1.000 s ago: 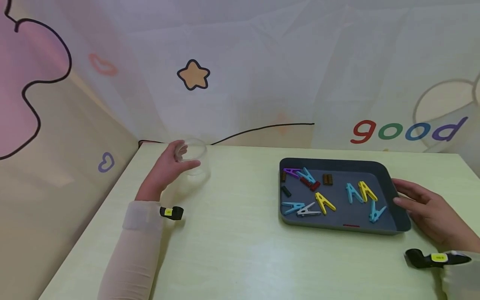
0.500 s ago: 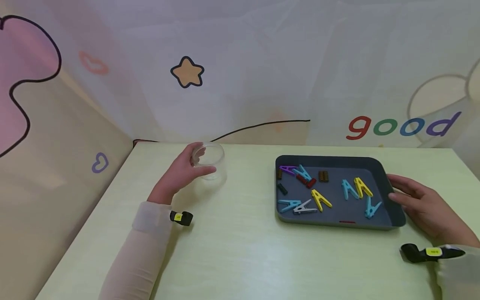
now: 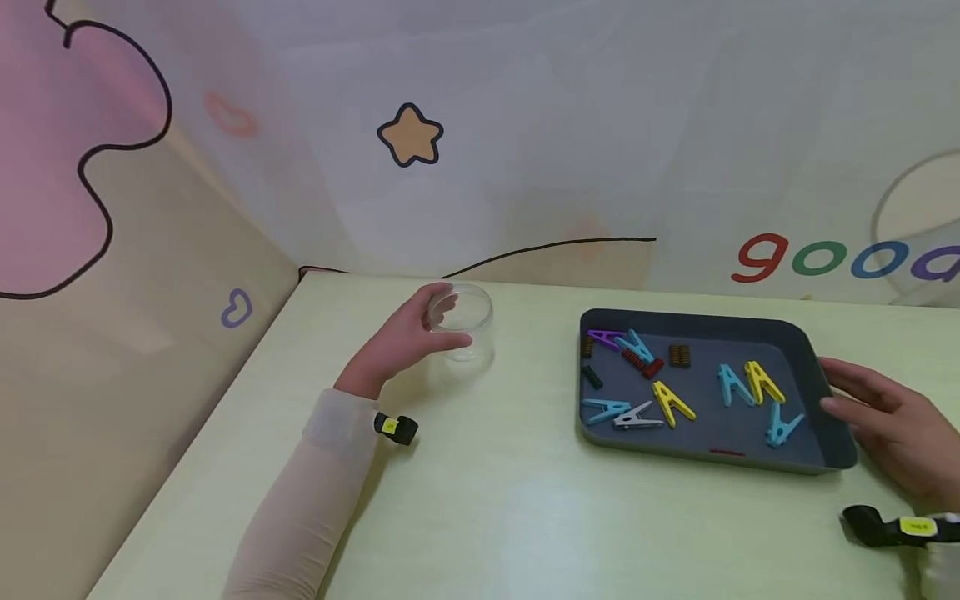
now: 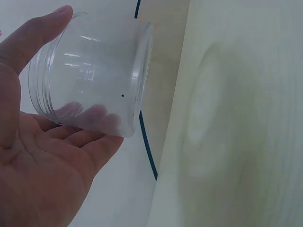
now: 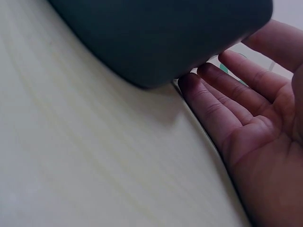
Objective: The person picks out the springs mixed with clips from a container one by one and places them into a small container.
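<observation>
Head view: lettering “goo” plus cut-off letter beyond the tray.

Holding upright a clear, cylindrical, open-topped jar; touching, between three and four o'clock from it, a shallow, dark grey tray with rounded corners.

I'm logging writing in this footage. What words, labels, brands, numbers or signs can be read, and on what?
"goo", plus a purple letter cut by the head view's right edge: on the backdrop.
Left yellow label, on the left wrist's black device: too small to read.
Right yellow label, on the right wrist's black device: too small to read.
No readable writing on the jar or tray.
</observation>
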Demonstrator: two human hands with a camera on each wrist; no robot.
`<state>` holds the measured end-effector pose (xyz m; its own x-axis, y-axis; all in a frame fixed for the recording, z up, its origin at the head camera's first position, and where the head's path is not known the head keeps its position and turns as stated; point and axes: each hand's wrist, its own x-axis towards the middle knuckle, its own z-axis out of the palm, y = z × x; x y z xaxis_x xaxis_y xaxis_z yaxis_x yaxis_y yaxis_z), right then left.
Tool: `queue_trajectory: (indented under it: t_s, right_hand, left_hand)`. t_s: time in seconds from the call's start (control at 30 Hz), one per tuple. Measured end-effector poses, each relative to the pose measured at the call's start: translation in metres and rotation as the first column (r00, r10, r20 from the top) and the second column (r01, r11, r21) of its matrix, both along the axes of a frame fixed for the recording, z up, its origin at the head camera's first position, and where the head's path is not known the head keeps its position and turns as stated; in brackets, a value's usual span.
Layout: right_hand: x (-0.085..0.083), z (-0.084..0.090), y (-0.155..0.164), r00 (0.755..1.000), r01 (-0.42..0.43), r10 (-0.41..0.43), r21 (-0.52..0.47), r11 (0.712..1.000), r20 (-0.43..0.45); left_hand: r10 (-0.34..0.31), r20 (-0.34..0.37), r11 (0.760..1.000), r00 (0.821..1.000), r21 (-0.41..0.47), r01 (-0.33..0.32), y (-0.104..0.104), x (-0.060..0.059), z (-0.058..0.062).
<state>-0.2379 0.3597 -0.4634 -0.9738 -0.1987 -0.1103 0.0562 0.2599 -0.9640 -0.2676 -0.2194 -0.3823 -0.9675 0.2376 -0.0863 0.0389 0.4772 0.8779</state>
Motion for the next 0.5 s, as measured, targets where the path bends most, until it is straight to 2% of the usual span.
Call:
queue_trajectory:
  t_s: [0.13, 0.23, 0.33, 0.47, 0.5]
  right_hand:
    - [0.002, 0.002, 0.006, 1.0, -0.008, 0.008, 0.008, 1.0, -0.002]
    - [0.0, 0.003, 0.005, 1.0, 0.0, 0.0, -0.037, 0.999, 0.0]
    - [0.0, 0.002, 0.004, 1.0, 0.008, -0.008, -0.025, 1.0, 0.0]
    - [0.001, 0.002, 0.005, 1.0, 0.016, -0.015, 0.041, 0.999, -0.007]
    - [0.001, 0.002, 0.006, 1.0, 0.018, -0.017, 0.028, 0.999, -0.008]
  left_hand:
    - [-0.017, 0.009, 0.999, 1.0, 0.036, 0.017, 0.01, 0.0, -0.004]
    - [-0.03, 0.026, 0.999, 0.999, 0.046, 0.029, 0.012, 0.001, -0.003]
    - [-0.038, 0.046, 0.998, 0.998, 0.052, 0.036, 0.016, 0.003, -0.004]
    - [-0.063, 0.057, 0.996, 0.996, 0.067, 0.059, 0.023, 0.002, -0.008]
    - [-0.07, 0.056, 0.995, 0.996, 0.07, 0.067, 0.025, 0.001, -0.009]
